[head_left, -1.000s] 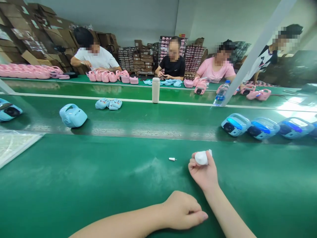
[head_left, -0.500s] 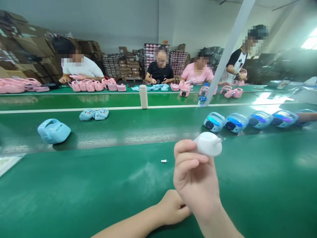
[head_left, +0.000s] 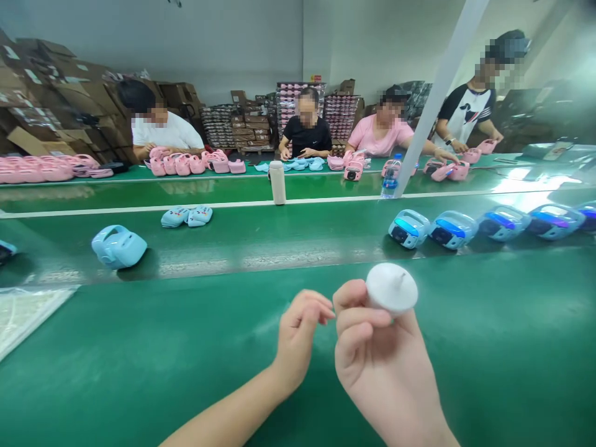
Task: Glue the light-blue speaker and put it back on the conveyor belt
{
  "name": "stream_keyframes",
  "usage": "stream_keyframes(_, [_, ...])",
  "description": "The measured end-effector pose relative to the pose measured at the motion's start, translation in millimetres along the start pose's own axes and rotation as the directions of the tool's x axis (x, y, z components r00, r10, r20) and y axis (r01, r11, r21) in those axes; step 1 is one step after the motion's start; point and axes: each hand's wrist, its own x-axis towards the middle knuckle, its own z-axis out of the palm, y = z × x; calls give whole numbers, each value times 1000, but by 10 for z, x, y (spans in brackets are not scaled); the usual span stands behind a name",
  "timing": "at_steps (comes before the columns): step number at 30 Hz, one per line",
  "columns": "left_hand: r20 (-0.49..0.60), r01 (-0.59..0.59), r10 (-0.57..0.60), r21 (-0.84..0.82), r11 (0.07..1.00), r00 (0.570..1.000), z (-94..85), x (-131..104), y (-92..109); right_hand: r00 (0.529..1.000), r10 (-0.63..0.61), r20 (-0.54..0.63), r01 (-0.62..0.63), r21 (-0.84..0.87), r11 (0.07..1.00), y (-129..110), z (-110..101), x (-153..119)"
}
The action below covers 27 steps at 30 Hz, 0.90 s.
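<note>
Operator's hands and forearms, head view.
I note both forearms bare, sleeveless in frame; left hand (head_left: 298, 329) and right hand (head_left: 377, 360) ungloved, without rings, watch or bands.

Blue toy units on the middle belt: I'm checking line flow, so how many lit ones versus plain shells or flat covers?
Lit blue units: 5
Plain blue shell: 1
Flat blue covers: 2
Total: 8

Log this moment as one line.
right hand: holds white bottle | left hand: raised beside it, empty | surface: green bench
</note>
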Motion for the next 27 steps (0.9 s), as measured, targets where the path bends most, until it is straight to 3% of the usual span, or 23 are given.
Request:
stream_keyframes(1, [-21, -51, 51, -18, 999, 998, -77, 40, 186, 999, -29, -24, 27, -79, 997, 22, -33, -16])
stream_keyframes(2, [25, -106, 107, -29, 994, 994, -134, 63, 359, 996, -74, -50, 66, -159, 985, 53, -73, -24])
stream_keyframes(5, [267, 23, -53, 112, 993, 962, -174, 47, 730, 963, -213, -168, 146, -339, 929, 208, -230, -16])
stream_keyframes(8, [338, 146, -187, 142, 979, 922, -130, -2, 845, 955, -242, -174, 148, -427, 892, 366, -394, -48])
stream_keyframes(11, [352, 235, -233, 36, 971, 907, -162, 9, 838, 990, -124, -62, 59, -622, 781, 396, -476, -217])
stream_keyframes(13, [312, 311, -278, -61, 948, 908, -231, 48, 837, 995, 86, -57, -96, -821, 563, 333, -445, -390])
stream_keyframes(14, [288, 334, -294, -101, 937, 911, -269, 69, 844, 978, 197, -75, -150, -904, 401, 288, -407, -475])
stream_keyframes(15, [265, 343, -300, -130, 930, 916, -305, 86, 855, 965, 226, -133, -192, -946, 262, 239, -362, -547])
stream_keyframes(17, [229, 343, -307, -141, 929, 924, -357, 97, 884, 998, -48, 46, 42, -997, -70, 154, -278, -631])
stream_keyframes(18, [224, 329, -297, -127, 936, 928, -372, 89, 899, 954, -219, 204, 137, -948, -289, 124, -253, -638])
stream_keyframes(19, [229, 303, -273, -109, 947, 934, -379, 71, 910, 877, -315, 362, 176, -853, -491, 104, -246, -623])
stream_keyframes(20, [241, 266, -239, -86, 960, 941, -380, 47, 917, 831, -338, 441, 154, -767, -623, 97, -255, -593])
stream_keyframes(21, [256, 218, -197, -55, 974, 946, -376, 19, 920, 832, -329, 446, 123, -727, -676, 101, -276, -554])
stream_keyframes(22, [274, 161, -150, -21, 987, 950, -367, -11, 919, 864, -296, 407, 118, -736, -667, 115, -306, -512])
stream_keyframes(24, [283, 36, -50, 54, 998, 958, -341, -61, 908, 908, -233, 347, 158, -801, -578, 163, -368, -440])
stream_keyframes(27, [271, -131, 96, 116, 985, 958, -295, -93, 892, 881, -220, 419, 242, -798, -551, 241, -416, -393])
